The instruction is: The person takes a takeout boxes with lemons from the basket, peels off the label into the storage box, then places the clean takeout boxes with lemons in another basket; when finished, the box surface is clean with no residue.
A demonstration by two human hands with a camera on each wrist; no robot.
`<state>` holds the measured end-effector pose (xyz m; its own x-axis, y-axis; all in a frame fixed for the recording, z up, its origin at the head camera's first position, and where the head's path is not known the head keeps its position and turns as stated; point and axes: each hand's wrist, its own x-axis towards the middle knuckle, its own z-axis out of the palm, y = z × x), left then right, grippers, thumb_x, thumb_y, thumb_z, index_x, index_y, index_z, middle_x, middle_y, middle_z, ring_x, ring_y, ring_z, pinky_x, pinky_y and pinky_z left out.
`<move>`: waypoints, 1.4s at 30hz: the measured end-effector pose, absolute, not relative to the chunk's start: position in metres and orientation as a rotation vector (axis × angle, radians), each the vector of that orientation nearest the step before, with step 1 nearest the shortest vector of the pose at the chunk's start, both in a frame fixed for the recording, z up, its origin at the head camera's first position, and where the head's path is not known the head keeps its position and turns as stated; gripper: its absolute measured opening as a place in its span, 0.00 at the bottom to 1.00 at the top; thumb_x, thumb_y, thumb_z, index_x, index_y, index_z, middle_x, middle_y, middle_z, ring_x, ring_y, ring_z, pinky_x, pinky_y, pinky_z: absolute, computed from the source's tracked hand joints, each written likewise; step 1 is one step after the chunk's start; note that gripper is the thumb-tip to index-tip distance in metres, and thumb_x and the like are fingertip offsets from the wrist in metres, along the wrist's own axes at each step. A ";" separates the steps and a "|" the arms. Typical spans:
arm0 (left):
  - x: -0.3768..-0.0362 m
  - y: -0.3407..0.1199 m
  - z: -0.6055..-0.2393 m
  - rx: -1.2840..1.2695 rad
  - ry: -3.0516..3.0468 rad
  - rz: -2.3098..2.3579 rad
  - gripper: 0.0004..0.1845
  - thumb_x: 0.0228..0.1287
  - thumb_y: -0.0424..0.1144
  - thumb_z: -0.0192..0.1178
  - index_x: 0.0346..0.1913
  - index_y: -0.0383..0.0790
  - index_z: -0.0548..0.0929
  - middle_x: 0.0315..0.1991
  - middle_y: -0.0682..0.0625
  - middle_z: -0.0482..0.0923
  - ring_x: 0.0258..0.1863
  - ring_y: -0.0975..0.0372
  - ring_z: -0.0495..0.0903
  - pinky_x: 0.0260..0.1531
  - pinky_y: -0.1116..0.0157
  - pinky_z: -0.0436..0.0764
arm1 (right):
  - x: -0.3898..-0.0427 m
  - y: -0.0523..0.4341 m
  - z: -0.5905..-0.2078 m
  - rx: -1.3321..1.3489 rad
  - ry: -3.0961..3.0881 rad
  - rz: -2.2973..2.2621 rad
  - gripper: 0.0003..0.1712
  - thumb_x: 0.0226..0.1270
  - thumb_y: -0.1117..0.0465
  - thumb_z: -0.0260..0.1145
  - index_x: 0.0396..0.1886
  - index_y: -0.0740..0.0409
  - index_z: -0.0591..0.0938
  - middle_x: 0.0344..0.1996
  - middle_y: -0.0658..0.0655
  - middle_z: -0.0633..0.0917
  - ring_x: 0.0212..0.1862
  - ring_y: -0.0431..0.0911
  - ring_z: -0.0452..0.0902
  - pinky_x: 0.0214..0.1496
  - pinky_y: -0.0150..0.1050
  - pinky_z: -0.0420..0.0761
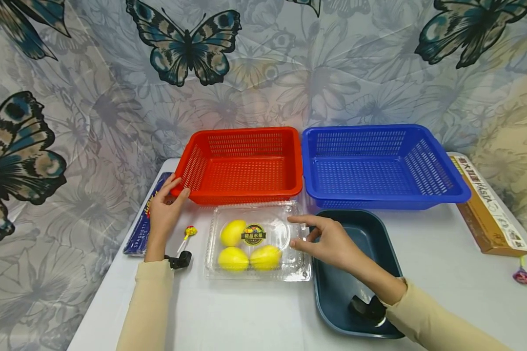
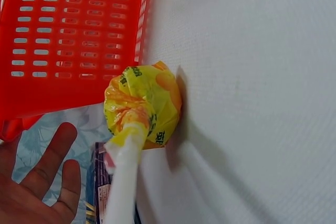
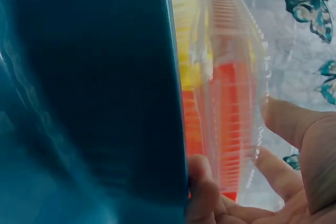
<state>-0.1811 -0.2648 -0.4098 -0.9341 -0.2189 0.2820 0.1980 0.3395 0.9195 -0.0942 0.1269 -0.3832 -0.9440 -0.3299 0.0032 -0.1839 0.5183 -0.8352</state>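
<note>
Taking the clear plastic clamshell box of three yellow lemons [image 1: 256, 242] as my landmark, I saw far to its left a dark blue spaghetti packet [image 1: 146, 219], partly covered by the left hand [image 1: 168, 207]. That hand lay open, fingers straight, fingertips against the near left corner of the red slotted plastic basket [image 1: 242, 163] behind the box. Between hand and box lay a yellow-wrapped lollipop [image 1: 190, 231]; its stick was blurred in the wrist view. The right hand [image 1: 329, 241] pinched the box's right edge between thumb and fingers, above a dark teal tray [image 1: 379, 234]. Behind that sat a blue slotted basket [image 1: 379, 163]. Farthest right lay a brown pasta carton [image 1: 487, 207] and a small pink lollipop [image 1: 523, 276], hard to make out.
</note>
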 end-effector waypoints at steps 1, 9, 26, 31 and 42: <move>-0.181 -0.264 -0.410 0.019 -2.253 -1.624 0.26 0.67 0.35 0.68 0.65 0.29 0.79 0.75 0.43 0.68 0.64 0.45 0.76 0.48 0.81 0.75 | -0.095 0.127 -0.384 -0.466 2.623 -1.371 0.29 0.60 0.56 0.78 0.62 0.51 0.84 0.39 0.59 0.86 0.26 0.44 0.75 0.21 0.33 0.72; -0.183 -0.264 -0.410 0.015 -2.260 -1.615 0.26 0.67 0.35 0.68 0.65 0.29 0.79 0.75 0.42 0.68 0.64 0.45 0.76 0.46 0.82 0.76 | -0.097 0.125 -0.388 -0.522 2.666 -1.252 0.29 0.61 0.52 0.76 0.63 0.49 0.83 0.53 0.64 0.86 0.18 0.38 0.63 0.22 0.33 0.68; -0.182 -0.263 -0.403 0.054 -2.321 -1.596 0.26 0.68 0.37 0.67 0.66 0.31 0.78 0.77 0.45 0.66 0.63 0.49 0.78 0.47 0.81 0.75 | -0.094 0.124 -0.384 -0.677 2.743 -1.101 0.27 0.67 0.51 0.71 0.65 0.51 0.81 0.54 0.56 0.88 0.57 0.58 0.84 0.61 0.60 0.81; -0.194 -0.275 -0.417 0.039 -2.428 -1.483 0.28 0.69 0.44 0.66 0.68 0.36 0.77 0.79 0.50 0.63 0.73 0.53 0.70 0.64 0.62 0.77 | -0.094 0.124 -0.383 -0.725 2.759 -1.115 0.26 0.68 0.54 0.70 0.65 0.55 0.82 0.61 0.57 0.85 0.63 0.56 0.81 0.64 0.60 0.79; -0.182 -0.270 -0.401 -0.180 -2.671 -1.224 0.34 0.69 0.51 0.65 0.73 0.42 0.72 0.83 0.48 0.52 0.81 0.43 0.49 0.71 0.31 0.59 | -0.097 0.127 -0.382 -0.611 2.786 -1.141 0.33 0.66 0.55 0.73 0.70 0.54 0.77 0.50 0.64 0.81 0.30 0.43 0.74 0.29 0.31 0.76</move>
<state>-0.1821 -0.2703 -0.4006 -0.9732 0.0280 0.2284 0.1913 0.6502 0.7353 -0.0967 0.1266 -0.3824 -0.9185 -0.3861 0.0846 -0.3345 0.6452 -0.6869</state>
